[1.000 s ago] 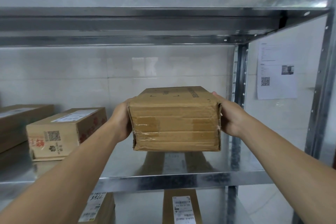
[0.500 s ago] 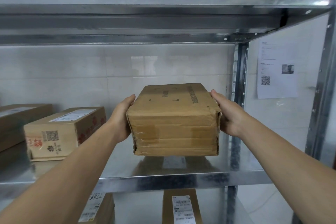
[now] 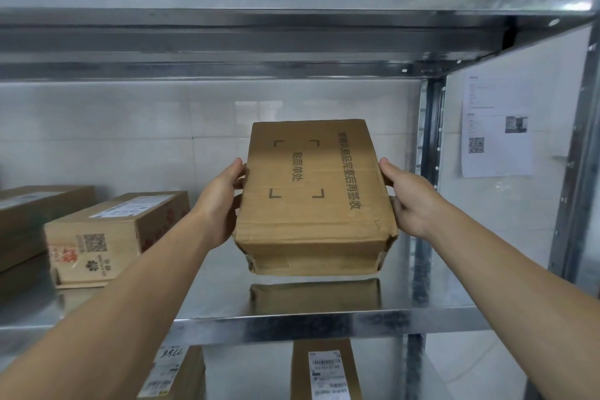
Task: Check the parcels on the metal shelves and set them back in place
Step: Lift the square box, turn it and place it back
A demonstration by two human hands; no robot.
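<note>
From my head camera, my left hand [image 3: 218,204] and right hand [image 3: 411,201] grip opposite sides of the brown parcel [image 3: 311,195], fingers curled round its edges, holding it tilted toward me just above the metal shelf [image 3: 324,321]

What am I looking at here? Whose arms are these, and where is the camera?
There is no robot here. A person wears one camera on the head, so you see their own arms reaching forward. The left hand and right hand grip a brown box by its sides. It is tipped so its printed top faces the camera, and it is held just above a metal shelf. To the left on that shelf sit a labelled carton and a second carton. A lower parcel lies on the level beneath. A paper sheet hangs on the wall at the right.
</note>
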